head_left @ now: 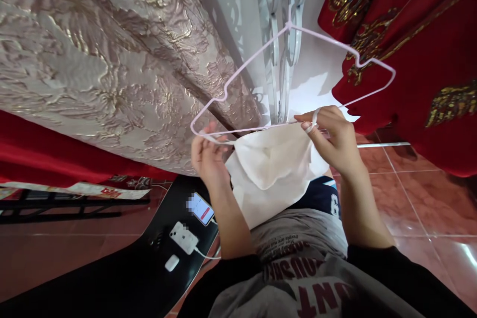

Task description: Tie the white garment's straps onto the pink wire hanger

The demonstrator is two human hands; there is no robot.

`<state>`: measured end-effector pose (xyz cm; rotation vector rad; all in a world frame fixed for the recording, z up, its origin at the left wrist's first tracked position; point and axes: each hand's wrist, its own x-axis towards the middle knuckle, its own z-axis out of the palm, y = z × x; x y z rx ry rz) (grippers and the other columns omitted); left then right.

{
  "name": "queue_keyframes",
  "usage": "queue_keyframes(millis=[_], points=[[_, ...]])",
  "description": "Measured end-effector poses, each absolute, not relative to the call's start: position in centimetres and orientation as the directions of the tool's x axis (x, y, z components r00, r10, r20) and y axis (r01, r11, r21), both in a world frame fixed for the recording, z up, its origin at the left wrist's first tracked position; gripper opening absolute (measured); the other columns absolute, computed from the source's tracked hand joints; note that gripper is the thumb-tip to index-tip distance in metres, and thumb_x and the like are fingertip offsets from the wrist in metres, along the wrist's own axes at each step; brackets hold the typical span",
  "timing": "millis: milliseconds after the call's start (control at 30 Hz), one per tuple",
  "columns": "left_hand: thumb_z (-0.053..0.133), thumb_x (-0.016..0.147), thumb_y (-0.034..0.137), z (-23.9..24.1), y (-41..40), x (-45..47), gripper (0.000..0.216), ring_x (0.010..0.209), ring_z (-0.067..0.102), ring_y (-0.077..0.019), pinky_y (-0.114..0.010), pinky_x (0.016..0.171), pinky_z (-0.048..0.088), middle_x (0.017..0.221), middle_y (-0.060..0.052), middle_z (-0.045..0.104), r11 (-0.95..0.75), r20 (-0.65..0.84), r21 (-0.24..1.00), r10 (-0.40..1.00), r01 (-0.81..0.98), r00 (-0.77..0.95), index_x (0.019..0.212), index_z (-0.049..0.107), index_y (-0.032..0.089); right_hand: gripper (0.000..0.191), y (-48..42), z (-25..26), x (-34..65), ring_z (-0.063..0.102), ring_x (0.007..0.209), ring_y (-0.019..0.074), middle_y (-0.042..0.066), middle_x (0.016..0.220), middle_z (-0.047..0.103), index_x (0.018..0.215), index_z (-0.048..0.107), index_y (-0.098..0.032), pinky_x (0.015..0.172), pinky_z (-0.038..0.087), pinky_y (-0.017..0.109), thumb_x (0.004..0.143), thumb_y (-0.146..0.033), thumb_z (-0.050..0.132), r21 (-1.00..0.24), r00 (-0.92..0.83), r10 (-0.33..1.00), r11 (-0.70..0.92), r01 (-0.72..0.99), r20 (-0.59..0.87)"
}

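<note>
Near brocade drapery (122, 74), cream cloth (270, 169) sits between hands (210, 156) (333, 139).

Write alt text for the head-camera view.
A person's left hand and right hand handle narrow straps of a cream cloth at a pink hanger. Patterned beige fabric hangs at left, red fabric at right; a lit phone and white phone lie on a black surface.

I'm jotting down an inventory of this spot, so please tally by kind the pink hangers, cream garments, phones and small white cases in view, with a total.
Pink hanger: 1
Cream garment: 1
Phones: 2 (a white phone and a phone with a lit screen)
Small white case: 1
Total: 5
</note>
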<state>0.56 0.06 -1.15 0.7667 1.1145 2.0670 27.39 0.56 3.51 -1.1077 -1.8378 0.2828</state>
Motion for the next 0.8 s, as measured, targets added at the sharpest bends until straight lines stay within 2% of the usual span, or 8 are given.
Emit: queue_keyframes(millis=[67, 133, 233, 300, 433, 567, 667, 800], points=[[0.077, 0.076, 0.014, -0.9, 0.1, -1.5, 0.021, 0.065, 0.073, -0.0092, -0.015, 0.04, 0.032, 0.12, -0.006, 0.085, -0.527, 0.278, 0.838, 0.631, -0.138, -0.724, 0.096, 0.081, 0.021, 0.033, 0.4, 3.6, 27.5, 0.071, 0.094, 0.0222, 0.003, 0.092, 0.082, 0.11, 0.085, -0.03, 0.095, 0.05, 0.044, 0.108, -0.048, 0.058, -0.602, -0.136, 0.789, 0.557, 0.573, 0.6], [0.082, 0.075, 0.01, -0.2, 0.4, -3.1, 0.02, 0.067, 0.074, -0.009, -0.015, 0.044, 0.038, 0.119, -0.005, 0.086, -0.6, 0.4, 0.8, 0.53, 0.003, -0.747, 0.092, 0.084, 0.02, 0.033, 0.5, 3.8, 27.5, 0.07, 0.094, 0.0221, 0.002, 0.093, 0.081, 0.11, 0.085, -0.031, 0.094, 0.049, 0.044, 0.108, -0.049, 0.058, -0.607, -0.145, 0.793, 0.557, 0.567, 0.592], [0.09, 0.075, 0.012, 1.7, 1.3, -4.1, 0.024, 0.093, 0.082, -0.0168, -0.024, 0.077, 0.063, 0.111, -0.004, 0.087, -0.628, 0.563, 0.767, 0.56, 0.132, -0.608, 0.096, 0.088, 0.023, 0.032, 0.8, 3.9, 27.4, 0.07, 0.093, 0.0218, 0.002, 0.094, 0.081, 0.112, 0.085, -0.031, 0.095, 0.047, 0.044, 0.107, -0.049, 0.059, -0.615, -0.179, 0.798, 0.566, 0.549, 0.575], [0.089, 0.078, 0.014, 3.3, 1.9, -3.9, 0.028, 0.102, 0.083, -0.0202, -0.032, 0.091, 0.065, 0.109, -0.004, 0.088, -0.634, 0.629, 0.757, 0.637, 0.161, -0.447, 0.103, 0.089, 0.025, 0.03, 0.8, 3.8, 27.2, 0.07, 0.092, 0.0218, 0.002, 0.094, 0.081, 0.112, 0.085, -0.031, 0.095, 0.047, 0.044, 0.106, -0.048, 0.061, -0.615, -0.185, 0.796, 0.572, 0.543, 0.577], [0.081, 0.082, 0.012, 6.9, 2.9, -2.6, 0.028, 0.086, 0.08, -0.0168, -0.029, 0.08, 0.061, 0.099, -0.002, 0.087, -0.634, 0.686, 0.721, 0.709, 0.281, -0.16, 0.105, 0.089, 0.026, 0.026, 0.4, 3.2, 26.8, 0.069, 0.093, 0.0218, 0.002, 0.092, 0.08, 0.109, 0.084, -0.03, 0.093, 0.047, 0.044, 0.106, -0.045, 0.063, -0.571, -0.16, 0.771, 0.578, 0.583, 0.617], [0.068, 0.082, 0.009, 9.0, 4.1, -2.4, 0.016, 0.061, 0.059, -0.0104, -0.024, 0.059, 0.044, 0.067, 0.003, 0.069, -0.574, 0.648, 0.692, 0.761, 0.438, -0.025, 0.078, 0.08, 0.019, 0.02, 0.1, 2.4, 26.6, 0.069, 0.093, 0.0208, 0.001, 0.097, 0.082, 0.11, 0.083, -0.03, 0.091, 0.048, 0.043, 0.105, -0.037, 0.064, -0.521, -0.152, 0.715, 0.622, 0.585, 0.683], [0.059, 0.085, 0.01, 8.1, 4.8, -2.9, 0.024, 0.055, 0.052, -0.0101, -0.024, 0.056, 0.041, 0.058, 0.003, 0.058, -0.474, 0.563, 0.794, 0.81, 0.381, -0.163, 0.065, 0.065, 0.018, 0.022, 0.2, 1.8, 26.6, 0.07, 0.098, 0.0215, 0.001, 0.106, 0.083, 0.121, 0.081, -0.031, 0.095, 0.05, 0.044, 0.104, -0.034, 0.066, -0.5, -0.186, 0.699, 0.647, 0.575, 0.691], [0.069, 0.094, 0.033, 4.1, 4.5, -2.1, 0.025, 0.06, 0.059, -0.0121, -0.025, 0.061, 0.052, 0.067, 0.001, 0.06, -0.421, 0.327, 0.898, 0.835, -0.132, -0.443, 0.074, 0.062, 0.02, 0.027, 0.4, 1.3, 26.1, 0.072, 0.107, 0.0245, 0.004, 0.116, 0.083, 0.126, 0.079, -0.031, 0.101, 0.053, 0.049, 0.104, -0.036, 0.065, -0.5, -0.182, 0.703, 0.64, 0.584, 0.687]])
